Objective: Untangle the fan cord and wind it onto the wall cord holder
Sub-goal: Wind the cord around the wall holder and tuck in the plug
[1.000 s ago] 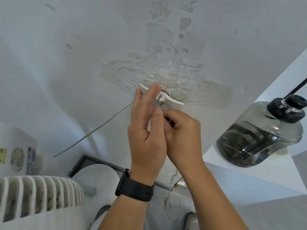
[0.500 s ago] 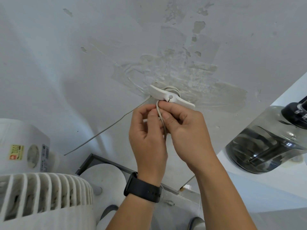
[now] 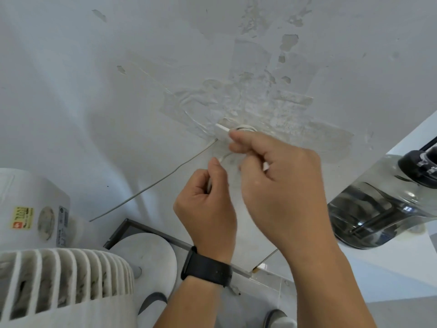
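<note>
Both hands are raised to a white wall (image 3: 118,102) whose paint is chipped and patched. The white cord holder (image 3: 222,128) is stuck on the patched area, and a few turns of the white fan cord (image 3: 246,127) show as a small loop around it, just above the fingers of the right hand (image 3: 279,185). The right hand has its fingers curled, and its upper fingertips lie against the holder; a short white piece shows between its curled fingers, so it seems to be gripping the cord, though motion blur makes the grip hard to read. A curved stretch of cord runs from under the right fingers across to the left hand (image 3: 208,204), which pinches it between thumb and curled fingers just below and to the left of the holder. The left wrist carries a black watch (image 3: 206,268). A thin grey strand runs from the left side of the holder down and leftward along the wall. The fan (image 3: 59,285), white with a ribbed grille, fills the lower left corner, with a round white base (image 3: 151,256) just beside it. At the right, a smoky clear water jug (image 3: 378,214) with a black cap stands on a white desk (image 3: 354,268).
</note>
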